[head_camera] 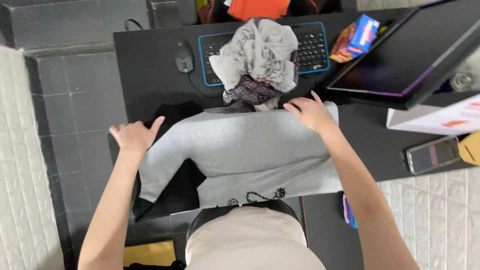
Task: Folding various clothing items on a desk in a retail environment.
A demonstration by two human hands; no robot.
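A light grey, soft knit garment with a small black chain-and-charm print near its near hem (240, 155) lies spread flat across the near part of the black desk (150, 65), its near edge hanging toward the person's body and its left portion draped over a black cloth (175, 192). The left hand (134, 135) hovers open at the garment's far left corner, fingers spread and thumb lifted, touching the edge at most lightly. The right hand (311, 112) rests flat, fingers apart, on the far right edge, pressing the fabric to the desk rather than gripping it. The cloth looks light, limp and slightly stretchy; it would likely sag and wrinkle if lifted from one point, so pinching the two far corners or a folded edge seems the surest hold. Just beyond it a crumpled heap of grey and speckled dark clothing (257, 60) sits on a blue-rimmed black keyboard (312, 47), with a black mouse (184, 57) to the left. A smartphone (432, 154) lies at the right.
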